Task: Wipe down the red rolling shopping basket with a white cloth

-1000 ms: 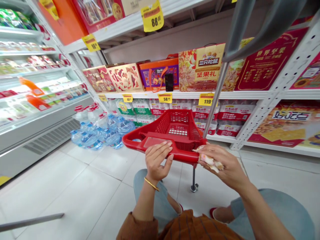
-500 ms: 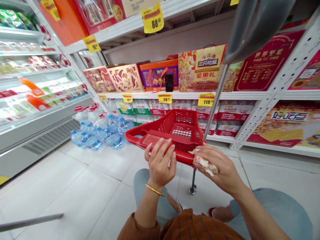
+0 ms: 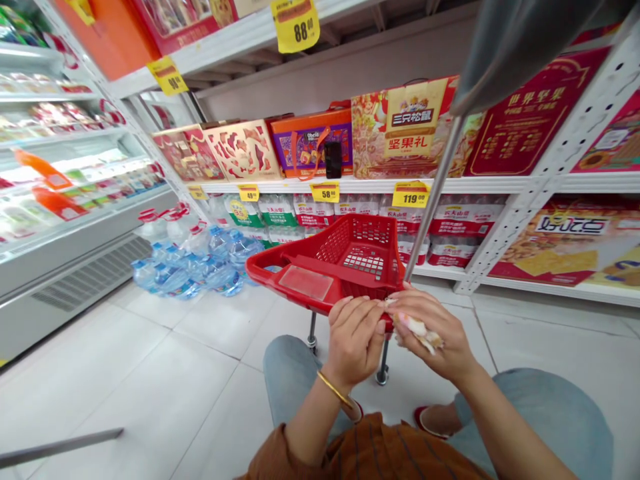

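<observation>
In front of me is a red plastic shopping cart basket (image 3: 367,241) on metal legs, with a clear-covered panel (image 3: 306,283) on its wide handle rim. My left hand (image 3: 356,335), wearing a gold bracelet, has its fingers curled over the right part of this rim, close beside my other hand. My right hand (image 3: 433,327) is closed round a crumpled white, pink and tan cloth (image 3: 417,331) at the rim's right corner. The fingertips of both hands nearly meet. A metal pole (image 3: 434,200) rises from that corner to a blurred grey part overhead.
Behind the cart, a white shelf (image 3: 365,183) carries gift boxes (image 3: 405,130), with packs of bottled water (image 3: 455,220) below. Large blue water bottles (image 3: 187,270) lie on the tiled floor at left, by a chilled cabinet (image 3: 100,267). A metal bar (image 3: 60,448) juts in at lower left.
My left hand has slid right along the rim, from the panel to beside my right hand, and its fingers have curled. The right hand keeps the cloth at the corner. The view has shifted slightly.
</observation>
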The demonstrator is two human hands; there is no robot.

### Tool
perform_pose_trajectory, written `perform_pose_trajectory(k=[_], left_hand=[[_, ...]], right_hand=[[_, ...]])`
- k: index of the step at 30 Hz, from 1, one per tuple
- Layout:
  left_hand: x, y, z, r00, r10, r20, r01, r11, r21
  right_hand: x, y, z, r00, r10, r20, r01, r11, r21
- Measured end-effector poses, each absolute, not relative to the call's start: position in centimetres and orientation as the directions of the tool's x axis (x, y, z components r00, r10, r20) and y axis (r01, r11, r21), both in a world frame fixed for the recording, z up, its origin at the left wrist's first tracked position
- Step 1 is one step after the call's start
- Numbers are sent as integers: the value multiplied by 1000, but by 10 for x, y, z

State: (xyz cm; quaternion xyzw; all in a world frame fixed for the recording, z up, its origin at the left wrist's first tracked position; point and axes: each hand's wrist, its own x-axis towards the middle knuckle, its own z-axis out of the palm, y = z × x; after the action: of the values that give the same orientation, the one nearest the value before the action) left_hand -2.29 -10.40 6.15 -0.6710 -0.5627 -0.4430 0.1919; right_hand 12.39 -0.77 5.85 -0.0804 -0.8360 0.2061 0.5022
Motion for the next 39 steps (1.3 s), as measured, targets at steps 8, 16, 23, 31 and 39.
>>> perform_pose_trajectory(k=[8,16,23,31,39], left_hand=[[-26,-106,62,-18,590,807,909,-327,259],[-24,-110,62,-53,586,808,902,-319,291],[-24,-111,63,-64,580,812,901,-317,297],[-26,-112,63,-46,584,810,894,-338,294],[-27,-114,64,-43,588,808,889,-346,299]], right_hand=[[128,3,54,-454,470,757,-59,832,-552],[129,0,53,-370,587,720,28,782,-623],[121,-18,63,-469,445,763,-18,859,-512],[125,-3,54,-456,470,756,6,851,-525],[136,-1,53,-337,688,643,71,700,-711]])
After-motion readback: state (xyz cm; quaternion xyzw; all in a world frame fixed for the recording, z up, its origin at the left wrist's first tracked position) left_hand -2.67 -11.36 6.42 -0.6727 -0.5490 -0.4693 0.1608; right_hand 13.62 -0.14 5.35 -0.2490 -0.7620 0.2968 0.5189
